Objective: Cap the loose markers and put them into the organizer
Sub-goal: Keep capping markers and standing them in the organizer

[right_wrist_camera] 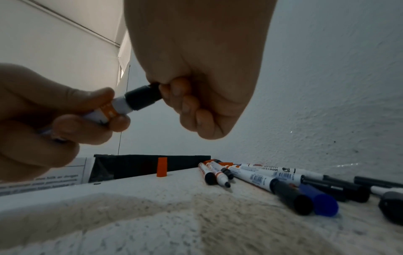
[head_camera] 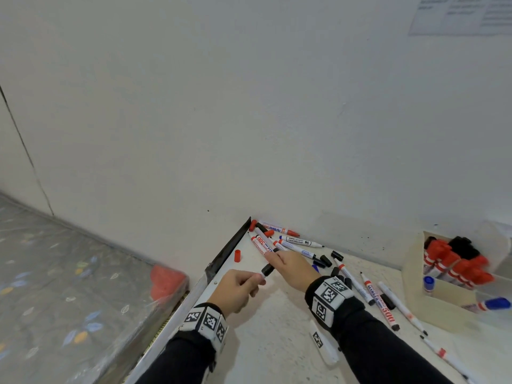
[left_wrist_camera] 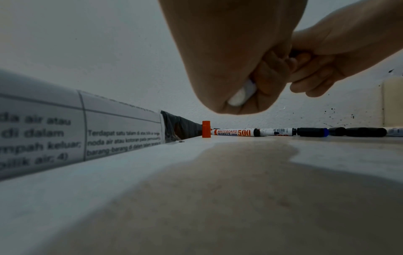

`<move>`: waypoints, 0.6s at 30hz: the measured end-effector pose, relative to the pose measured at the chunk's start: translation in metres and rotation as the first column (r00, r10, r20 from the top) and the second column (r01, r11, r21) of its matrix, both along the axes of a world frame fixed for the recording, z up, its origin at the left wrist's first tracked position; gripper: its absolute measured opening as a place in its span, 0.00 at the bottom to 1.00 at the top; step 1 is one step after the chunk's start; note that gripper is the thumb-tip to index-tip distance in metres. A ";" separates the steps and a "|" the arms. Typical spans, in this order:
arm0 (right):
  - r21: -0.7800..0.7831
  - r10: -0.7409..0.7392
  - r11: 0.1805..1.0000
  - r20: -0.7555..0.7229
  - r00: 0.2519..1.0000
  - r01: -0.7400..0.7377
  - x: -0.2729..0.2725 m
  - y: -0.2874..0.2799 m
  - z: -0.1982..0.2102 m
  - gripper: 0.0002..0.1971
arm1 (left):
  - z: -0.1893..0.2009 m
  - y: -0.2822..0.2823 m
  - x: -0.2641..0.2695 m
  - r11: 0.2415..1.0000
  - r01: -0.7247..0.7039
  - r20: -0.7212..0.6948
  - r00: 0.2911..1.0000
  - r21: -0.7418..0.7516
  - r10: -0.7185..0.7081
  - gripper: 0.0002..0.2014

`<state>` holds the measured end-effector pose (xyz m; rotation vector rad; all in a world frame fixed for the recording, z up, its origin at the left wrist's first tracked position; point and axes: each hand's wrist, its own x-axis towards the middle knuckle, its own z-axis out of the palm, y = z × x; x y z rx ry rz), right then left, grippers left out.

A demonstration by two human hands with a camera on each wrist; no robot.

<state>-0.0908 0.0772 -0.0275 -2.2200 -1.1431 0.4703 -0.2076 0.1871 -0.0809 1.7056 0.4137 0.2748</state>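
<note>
Now my left hand (head_camera: 238,286) grips a whiteboard marker (right_wrist_camera: 113,110) by its barrel above the tabletop (head_camera: 277,322) while my right hand (head_camera: 291,268) pinches its black cap (right_wrist_camera: 142,97), apparently seating it, before the cardboard organizer (head_camera: 415,295) at right.

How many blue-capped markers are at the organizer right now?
2 blue-capped markers: one upright in the organizer's front compartment, one lying along its right side. More may be hidden behind the red-capped ones.

Loose markers (head_camera: 293,242) on table (head_camera: 277,328), organizer (head_camera: 443,275) at right
</note>
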 end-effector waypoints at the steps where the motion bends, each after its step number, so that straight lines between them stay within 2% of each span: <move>1: 0.022 0.018 1.000 0.005 1.000 -0.018 0.000 -0.001 0.002 0.20 | 0.001 -0.001 0.000 0.997 0.013 0.003 1.000 -0.072 -0.013 0.14; 3: 0.060 0.077 0.995 0.028 0.997 -0.078 -0.001 -0.001 0.007 0.18 | 0.005 -0.001 -0.001 0.983 0.028 0.017 1.000 -0.183 -0.025 0.15; 6: 0.037 0.144 0.989 0.047 0.988 -0.146 -0.002 0.001 0.013 0.15 | 0.007 0.001 -0.001 0.968 0.019 0.013 1.000 -0.252 -0.017 0.17; 8: -0.021 0.175 0.985 0.033 0.984 -0.174 -0.001 0.000 0.015 0.14 | 0.006 0.001 -0.001 0.970 0.014 0.005 1.000 -0.244 -0.013 0.16; 11: -0.121 0.206 0.972 0.046 0.977 -0.200 0.006 -0.009 0.015 0.06 | 0.005 -0.001 -0.001 0.979 0.041 -0.021 0.999 -0.199 -0.046 0.14; 13: -0.103 0.196 0.976 0.042 0.980 -0.191 0.012 -0.018 0.011 0.02 | 0.004 -0.003 0.000 0.984 0.069 -0.054 0.995 -0.161 -0.079 0.12; 15: -0.020 0.163 0.986 0.032 0.986 -0.163 0.017 -0.024 0.007 0.09 | 0.004 -0.005 0.000 0.987 0.085 -0.068 0.993 -0.137 -0.095 0.11; 16: 0.010 0.145 0.989 0.036 0.989 -0.146 0.017 -0.026 0.005 0.09 | 0.004 -0.005 0.000 0.988 0.090 -0.069 0.993 -0.123 -0.099 0.11; 18: -0.012 0.118 0.993 0.046 0.992 -0.118 0.014 -0.024 0.004 0.02 | 0.002 -0.003 0.000 0.993 0.097 -0.067 0.993 -0.065 -0.101 0.11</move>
